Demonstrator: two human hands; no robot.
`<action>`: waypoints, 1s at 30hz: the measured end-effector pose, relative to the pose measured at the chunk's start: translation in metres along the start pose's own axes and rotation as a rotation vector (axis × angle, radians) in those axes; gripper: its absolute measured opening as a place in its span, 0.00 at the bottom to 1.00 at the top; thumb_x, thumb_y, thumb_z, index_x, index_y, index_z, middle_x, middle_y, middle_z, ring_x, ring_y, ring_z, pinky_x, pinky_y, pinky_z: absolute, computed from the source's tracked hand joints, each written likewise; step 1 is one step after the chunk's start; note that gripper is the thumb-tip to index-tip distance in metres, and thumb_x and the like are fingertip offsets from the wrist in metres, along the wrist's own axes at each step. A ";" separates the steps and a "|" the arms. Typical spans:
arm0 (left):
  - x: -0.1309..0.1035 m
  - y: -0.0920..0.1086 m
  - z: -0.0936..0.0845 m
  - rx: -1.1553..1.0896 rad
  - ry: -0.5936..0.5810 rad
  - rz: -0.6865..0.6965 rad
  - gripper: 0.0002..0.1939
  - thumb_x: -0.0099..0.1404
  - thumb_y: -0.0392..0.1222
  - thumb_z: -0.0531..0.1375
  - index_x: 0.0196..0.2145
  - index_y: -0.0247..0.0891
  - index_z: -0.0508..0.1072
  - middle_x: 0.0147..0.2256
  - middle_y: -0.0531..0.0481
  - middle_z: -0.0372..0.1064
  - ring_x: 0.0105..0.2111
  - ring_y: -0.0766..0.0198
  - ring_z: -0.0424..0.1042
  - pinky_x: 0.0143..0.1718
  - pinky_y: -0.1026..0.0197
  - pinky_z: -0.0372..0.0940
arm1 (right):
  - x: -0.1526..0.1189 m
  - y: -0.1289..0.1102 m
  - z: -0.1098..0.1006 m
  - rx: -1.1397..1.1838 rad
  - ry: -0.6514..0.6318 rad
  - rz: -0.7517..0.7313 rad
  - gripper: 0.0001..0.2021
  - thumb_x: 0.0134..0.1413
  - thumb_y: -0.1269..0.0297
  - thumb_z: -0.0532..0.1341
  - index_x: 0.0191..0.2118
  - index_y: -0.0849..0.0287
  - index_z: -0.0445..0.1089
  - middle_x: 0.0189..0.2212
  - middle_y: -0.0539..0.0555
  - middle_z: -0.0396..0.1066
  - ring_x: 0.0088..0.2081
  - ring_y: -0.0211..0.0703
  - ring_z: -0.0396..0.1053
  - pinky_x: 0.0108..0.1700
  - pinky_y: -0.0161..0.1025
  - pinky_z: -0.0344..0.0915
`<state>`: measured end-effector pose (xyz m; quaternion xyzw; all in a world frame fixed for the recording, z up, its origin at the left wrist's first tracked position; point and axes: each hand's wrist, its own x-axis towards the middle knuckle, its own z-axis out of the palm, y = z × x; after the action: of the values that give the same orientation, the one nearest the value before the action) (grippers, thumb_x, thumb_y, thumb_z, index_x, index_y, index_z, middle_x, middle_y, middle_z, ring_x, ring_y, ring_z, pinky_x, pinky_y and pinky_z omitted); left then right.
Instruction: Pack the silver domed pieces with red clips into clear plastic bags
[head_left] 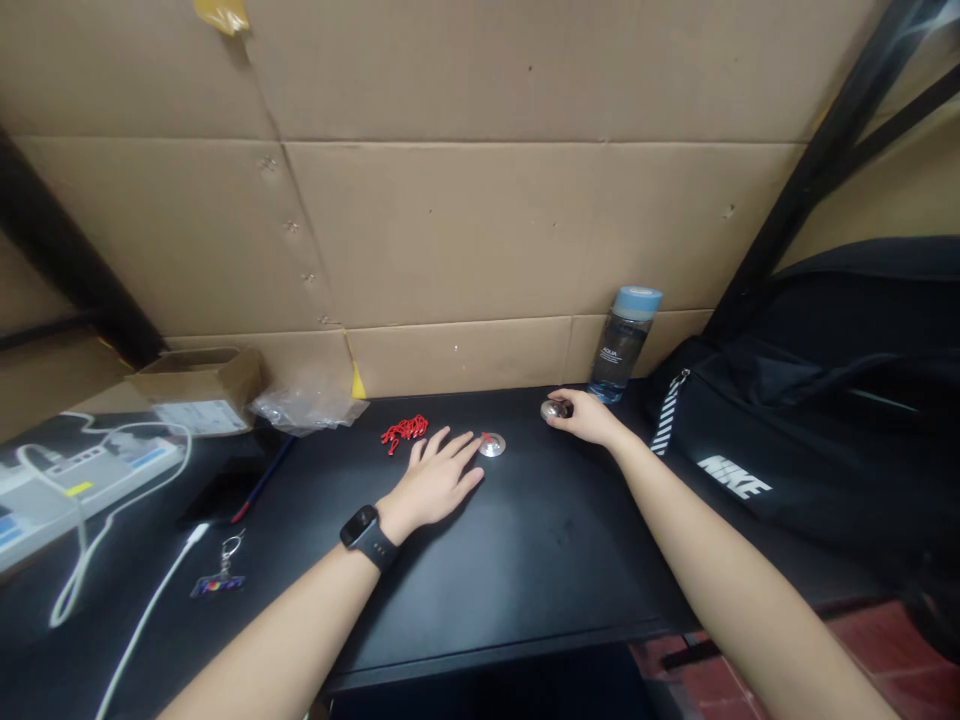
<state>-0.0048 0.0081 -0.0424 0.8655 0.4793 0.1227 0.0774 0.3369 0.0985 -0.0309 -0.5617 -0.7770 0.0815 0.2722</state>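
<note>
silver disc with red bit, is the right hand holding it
No, the disc lies at the left hand; the right hand grasps another shiny piece.

Head view: above and behind my left hand (439,485), facing forward and down
Desk (540,560): near, below it
Cardboard (450,230): farther, beyond

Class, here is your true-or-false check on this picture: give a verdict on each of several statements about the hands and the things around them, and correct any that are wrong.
1. The right hand grasps a shiny round object. True.
2. The left hand is clenched in a fist. False: the left hand is spread open, close to a shiny disc.
3. A red pile lies to the left of the shiny disc. True.
4. The black bag stands left of both hands. False: the black bag is to their right.
5. The bottle has a blue cap. True.
</note>
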 end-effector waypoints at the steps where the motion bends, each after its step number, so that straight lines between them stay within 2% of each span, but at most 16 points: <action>1: 0.000 -0.001 0.001 0.000 0.011 -0.001 0.29 0.76 0.60 0.47 0.70 0.53 0.58 0.71 0.49 0.53 0.71 0.38 0.45 0.66 0.30 0.46 | 0.000 0.000 0.000 0.005 -0.002 -0.007 0.21 0.49 0.65 0.70 0.52 0.58 0.76 0.46 0.57 0.81 0.45 0.49 0.79 0.51 0.42 0.72; 4: 0.001 -0.002 -0.003 0.013 0.079 0.024 0.27 0.75 0.57 0.51 0.67 0.52 0.62 0.68 0.48 0.58 0.70 0.39 0.48 0.65 0.31 0.48 | 0.000 0.000 0.000 0.014 -0.003 -0.021 0.19 0.50 0.67 0.69 0.50 0.57 0.76 0.45 0.57 0.81 0.44 0.49 0.79 0.51 0.42 0.73; 7: 0.002 -0.010 -0.020 0.071 0.221 0.062 0.19 0.72 0.50 0.59 0.58 0.52 0.72 0.64 0.48 0.65 0.68 0.42 0.52 0.63 0.35 0.52 | 0.000 0.001 -0.001 0.028 -0.003 -0.021 0.20 0.50 0.67 0.70 0.51 0.56 0.76 0.46 0.56 0.81 0.46 0.50 0.79 0.53 0.43 0.72; 9: 0.003 -0.026 -0.037 0.116 0.354 0.040 0.13 0.69 0.45 0.62 0.51 0.51 0.77 0.60 0.48 0.69 0.66 0.43 0.56 0.60 0.38 0.54 | 0.001 0.002 -0.001 0.040 -0.001 -0.016 0.22 0.49 0.67 0.70 0.53 0.56 0.75 0.48 0.57 0.80 0.48 0.50 0.79 0.55 0.44 0.72; 12: 0.001 -0.063 -0.062 0.134 0.461 -0.023 0.09 0.67 0.43 0.63 0.44 0.48 0.80 0.52 0.47 0.75 0.59 0.45 0.64 0.57 0.42 0.58 | 0.001 0.004 -0.001 0.060 0.001 -0.009 0.25 0.48 0.66 0.71 0.55 0.57 0.74 0.49 0.58 0.80 0.49 0.51 0.79 0.56 0.46 0.72; 15: -0.006 -0.101 -0.081 0.052 0.396 -0.044 0.04 0.64 0.41 0.63 0.36 0.43 0.80 0.40 0.48 0.79 0.44 0.53 0.74 0.49 0.53 0.65 | 0.002 0.005 -0.004 0.081 0.007 -0.015 0.26 0.48 0.66 0.72 0.56 0.57 0.73 0.50 0.59 0.79 0.50 0.52 0.78 0.57 0.47 0.71; 18: -0.016 -0.120 -0.092 0.016 0.304 -0.107 0.04 0.59 0.40 0.66 0.33 0.42 0.80 0.38 0.49 0.79 0.39 0.56 0.76 0.44 0.58 0.66 | 0.002 0.004 -0.007 0.120 0.018 -0.025 0.30 0.46 0.65 0.73 0.57 0.57 0.72 0.51 0.59 0.79 0.52 0.53 0.77 0.60 0.49 0.69; 22: -0.022 -0.110 -0.092 -0.055 0.080 -0.226 0.05 0.55 0.45 0.69 0.29 0.42 0.81 0.29 0.51 0.79 0.32 0.58 0.77 0.35 0.62 0.65 | 0.002 -0.002 -0.010 0.170 0.052 -0.031 0.29 0.45 0.65 0.73 0.57 0.54 0.73 0.51 0.57 0.79 0.53 0.54 0.77 0.59 0.51 0.69; 26: -0.018 -0.095 -0.081 -0.009 0.056 -0.333 0.13 0.56 0.55 0.69 0.28 0.43 0.80 0.27 0.49 0.78 0.29 0.57 0.76 0.29 0.62 0.61 | 0.001 -0.019 -0.009 0.231 0.038 -0.076 0.26 0.48 0.64 0.71 0.55 0.54 0.75 0.51 0.57 0.79 0.50 0.53 0.78 0.57 0.50 0.71; 30: -0.015 -0.095 -0.073 -0.024 0.007 -0.299 0.05 0.58 0.46 0.67 0.31 0.44 0.80 0.29 0.51 0.79 0.30 0.58 0.76 0.30 0.62 0.61 | -0.003 -0.047 -0.007 0.359 -0.025 -0.126 0.23 0.52 0.64 0.69 0.56 0.55 0.74 0.51 0.58 0.79 0.49 0.51 0.77 0.56 0.50 0.71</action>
<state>-0.1105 0.0471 0.0011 0.7830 0.6018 0.1185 0.1036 0.3029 0.0775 -0.0057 -0.4533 -0.7870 0.2088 0.3628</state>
